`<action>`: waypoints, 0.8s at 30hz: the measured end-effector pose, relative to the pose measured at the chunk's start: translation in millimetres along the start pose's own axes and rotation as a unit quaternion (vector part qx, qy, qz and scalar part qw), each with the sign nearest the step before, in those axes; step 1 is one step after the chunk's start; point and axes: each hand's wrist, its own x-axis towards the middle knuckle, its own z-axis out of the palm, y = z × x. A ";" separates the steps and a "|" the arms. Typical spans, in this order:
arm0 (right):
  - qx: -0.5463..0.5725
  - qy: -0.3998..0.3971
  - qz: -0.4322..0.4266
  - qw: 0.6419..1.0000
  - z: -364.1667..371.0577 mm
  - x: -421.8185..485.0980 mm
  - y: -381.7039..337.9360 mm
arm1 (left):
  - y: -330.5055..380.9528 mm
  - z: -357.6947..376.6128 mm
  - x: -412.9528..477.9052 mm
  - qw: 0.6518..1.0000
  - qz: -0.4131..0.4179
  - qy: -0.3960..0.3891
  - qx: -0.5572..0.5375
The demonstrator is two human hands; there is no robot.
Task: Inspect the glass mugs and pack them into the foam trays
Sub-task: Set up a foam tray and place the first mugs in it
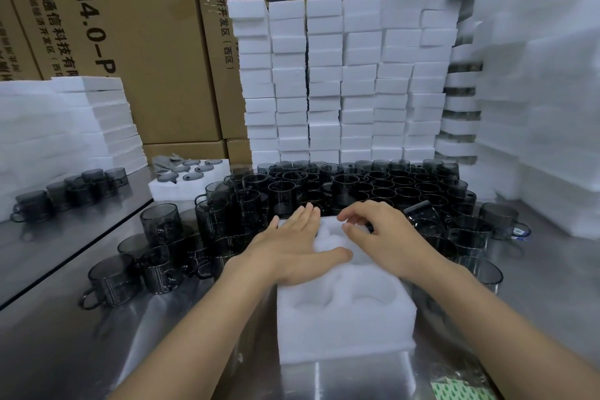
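Risk: smoked glass mugs point(292, 191) crowd the empty foam tray point(344, 312) on three sides; shifting it, we could knock the tipped mug point(418, 211) beside our right hand point(380, 237). Left hand point(292, 253) presses flat on the tray; the right curls above it, possibly pinching nothing. Stacked foam trays point(324, 81) wall the back.

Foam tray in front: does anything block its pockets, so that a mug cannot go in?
Only the hands do. The left hand lies flat on the far left of the tray, the right hand is over its far right. The two near pockets look empty.
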 end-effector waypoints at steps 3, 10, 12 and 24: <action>-0.001 0.000 0.006 1.000 -2.0 -1.3 -2.8 | 3.1 1.1 -3.9 1.000 -0.004 0.025 0.003; -0.012 -0.003 0.007 1.000 -3.9 -3.1 -6.1 | 29.6 -31.2 15.1 0.962 0.018 0.271 -0.024; -0.015 -0.004 0.005 1.000 -4.0 -3.4 -5.7 | 38.9 -44.5 40.6 0.961 -0.020 0.271 -0.057; -0.016 -0.004 -0.003 1.000 -2.5 -5.3 -4.3 | 53.8 -34.3 109.4 0.951 -0.148 0.270 -0.030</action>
